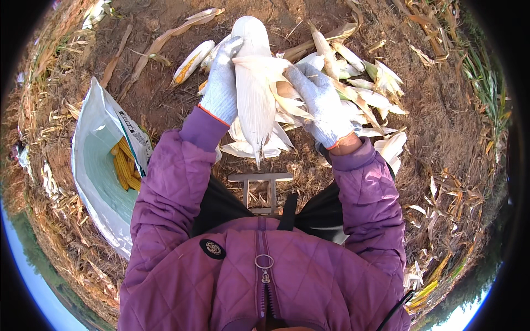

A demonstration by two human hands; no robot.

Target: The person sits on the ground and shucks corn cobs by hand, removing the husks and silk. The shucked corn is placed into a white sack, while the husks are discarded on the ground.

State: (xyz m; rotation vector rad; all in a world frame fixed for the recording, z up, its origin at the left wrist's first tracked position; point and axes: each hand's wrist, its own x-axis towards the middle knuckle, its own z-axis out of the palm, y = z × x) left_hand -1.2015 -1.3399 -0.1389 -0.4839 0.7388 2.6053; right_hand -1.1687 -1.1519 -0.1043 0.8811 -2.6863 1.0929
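Observation:
An ear of corn [254, 105] in pale husk is held up in front of me, its pointed tip toward my body. My left hand [222, 83], in a white knit glove with an orange cuff edge, wraps round the ear's left side with the thumb near its far end. My right hand [321, 99], gloved alike, pinches a loose strip of husk [284, 91] that stands away from the ear's right side. More husk leaves [259, 148] hang or lie below the ear; which of them are attached I cannot tell.
At my left an open white sack [102, 160] holds several husked yellow corn cobs [126, 165]. Unhusked ears [361, 83] are heaped beyond my right hand. A partly bared ear [192, 62] lies far left. A small frame [259, 177] stands between my knees. Dry stalks litter the soil.

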